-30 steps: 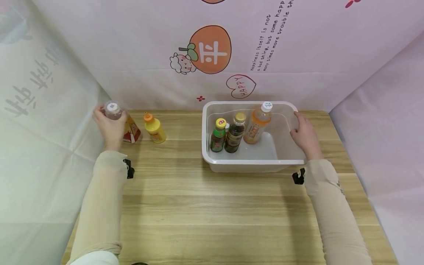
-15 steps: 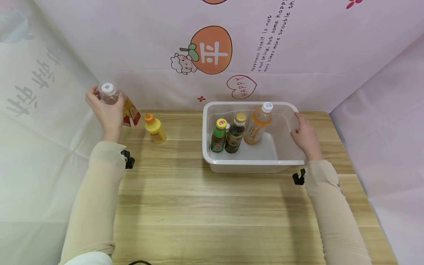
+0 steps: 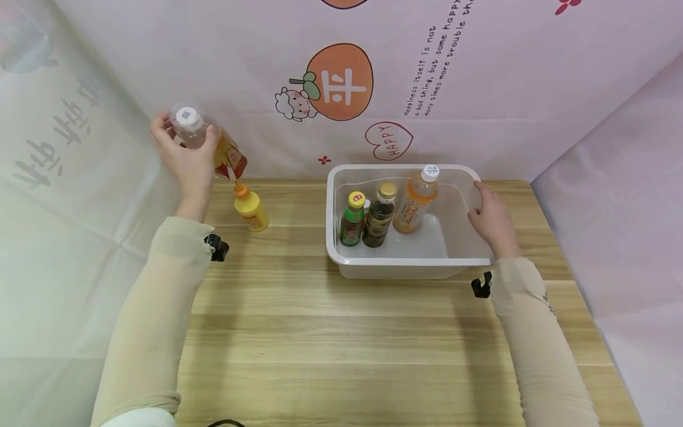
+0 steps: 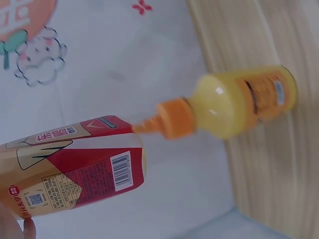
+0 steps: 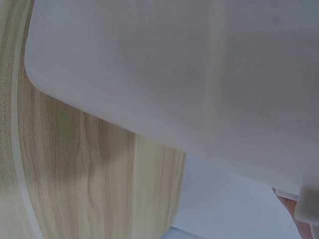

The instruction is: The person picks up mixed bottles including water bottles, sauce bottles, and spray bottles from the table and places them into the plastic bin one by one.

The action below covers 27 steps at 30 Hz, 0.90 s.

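My left hand [image 3: 189, 163] grips a clear-topped bottle with a white cap [image 3: 188, 117] and holds it raised near the back wall. Its red and yellow label [image 4: 75, 167], with a barcode, fills the lower left of the left wrist view. Just below it on the table stands a yellow squeeze bottle [image 3: 251, 211] with an orange nozzle. My right hand [image 3: 492, 216] holds the right rim of a translucent white bin [image 3: 395, 261]. Inside the bin are a green-labelled bottle with a yellow cap [image 3: 352, 220], a dark bottle [image 3: 378, 216] and an orange-banded bottle [image 3: 416, 201].
The wooden table [image 3: 341, 344] meets a printed cloth wall [image 3: 240, 59] right behind the bin. More cloth hangs along both sides. A short piece of black cable [image 3: 225, 422] shows at the front edge.
The left hand has lifted the bottle off the table, first up and slightly left, then up and to the right above the squeeze bottle. The right hand and the bin have stayed put.
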Available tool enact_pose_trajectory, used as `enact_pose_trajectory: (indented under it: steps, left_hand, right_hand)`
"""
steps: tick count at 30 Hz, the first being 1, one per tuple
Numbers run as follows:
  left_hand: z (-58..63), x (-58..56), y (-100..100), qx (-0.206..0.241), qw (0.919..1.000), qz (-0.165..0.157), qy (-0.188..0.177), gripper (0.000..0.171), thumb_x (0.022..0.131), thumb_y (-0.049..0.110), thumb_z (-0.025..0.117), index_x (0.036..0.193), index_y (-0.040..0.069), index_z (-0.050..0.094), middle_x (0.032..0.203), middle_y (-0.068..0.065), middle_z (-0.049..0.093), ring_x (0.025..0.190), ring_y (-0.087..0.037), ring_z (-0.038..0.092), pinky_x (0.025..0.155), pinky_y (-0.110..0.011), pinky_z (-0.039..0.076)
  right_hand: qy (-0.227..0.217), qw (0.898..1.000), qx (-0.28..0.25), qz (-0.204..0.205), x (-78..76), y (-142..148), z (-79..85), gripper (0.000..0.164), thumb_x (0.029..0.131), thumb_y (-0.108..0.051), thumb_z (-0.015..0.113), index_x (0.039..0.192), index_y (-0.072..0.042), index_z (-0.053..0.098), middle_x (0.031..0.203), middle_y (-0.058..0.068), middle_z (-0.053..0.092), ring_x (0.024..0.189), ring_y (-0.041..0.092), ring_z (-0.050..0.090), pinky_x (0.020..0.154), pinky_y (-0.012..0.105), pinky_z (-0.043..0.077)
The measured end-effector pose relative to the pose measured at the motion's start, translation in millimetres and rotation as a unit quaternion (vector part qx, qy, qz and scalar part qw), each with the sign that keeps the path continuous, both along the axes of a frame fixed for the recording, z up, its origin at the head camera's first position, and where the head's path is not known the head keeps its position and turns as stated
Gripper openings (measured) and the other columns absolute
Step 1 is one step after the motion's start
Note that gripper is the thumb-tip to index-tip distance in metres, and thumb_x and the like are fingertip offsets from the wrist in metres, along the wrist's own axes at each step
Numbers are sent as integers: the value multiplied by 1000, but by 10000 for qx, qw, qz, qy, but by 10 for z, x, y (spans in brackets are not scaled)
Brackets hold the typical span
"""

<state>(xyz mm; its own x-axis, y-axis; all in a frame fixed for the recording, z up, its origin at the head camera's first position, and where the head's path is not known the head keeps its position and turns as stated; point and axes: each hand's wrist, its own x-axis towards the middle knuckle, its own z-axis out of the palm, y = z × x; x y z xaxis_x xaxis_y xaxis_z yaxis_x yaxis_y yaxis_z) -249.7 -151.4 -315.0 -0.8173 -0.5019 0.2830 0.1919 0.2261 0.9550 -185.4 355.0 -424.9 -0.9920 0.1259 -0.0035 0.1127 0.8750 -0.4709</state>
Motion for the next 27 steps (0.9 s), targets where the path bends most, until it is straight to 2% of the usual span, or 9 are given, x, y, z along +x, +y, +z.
enact_pose_trajectory:
  steps: [6, 14, 22, 27]
  left_hand:
    - [124, 61, 209, 43, 9990, -287, 336, 66, 82, 17, 72, 135, 12, 33, 137, 2, 37, 125, -9, 37, 102, -22, 36]
    - [219, 44, 576, 249, 9921, -1015, 694, 69, 81, 15, 72, 137, 11, 32, 137, 0, 40, 125, -12, 42, 103, -25, 41]
    - [340, 91, 1072, 298, 9776, -1735, 1157, 71, 78, 15, 71, 137, 7, 32, 135, -5, 42, 121, -12, 45, 100, -26, 43]
    - [452, 211, 1371, 353, 9686, -2092, 1293, 69, 79, 12, 70, 137, 5, 33, 135, -7, 43, 119, -12, 46, 99, -25, 44]
  right_hand:
    - [-33, 10000, -24, 17, -5, -14, 0, 69, 86, -4, 44, 150, -1, 19, 138, 40, 37, 118, 55, 43, 97, 67, 37]
    - [-58, 9999, -116, 25, -6, 5, -4, 70, 87, -3, 44, 151, -1, 17, 138, 40, 35, 117, 55, 43, 96, 68, 38]
    - [7, 10000, -82, 36, 1, -4, 8, 69, 86, -2, 44, 150, 0, 19, 138, 40, 36, 116, 55, 44, 95, 68, 38]
    - [63, 9999, -56, 59, 8, -3, 9, 69, 85, -2, 44, 150, 1, 20, 137, 40, 36, 117, 55, 43, 96, 67, 37]
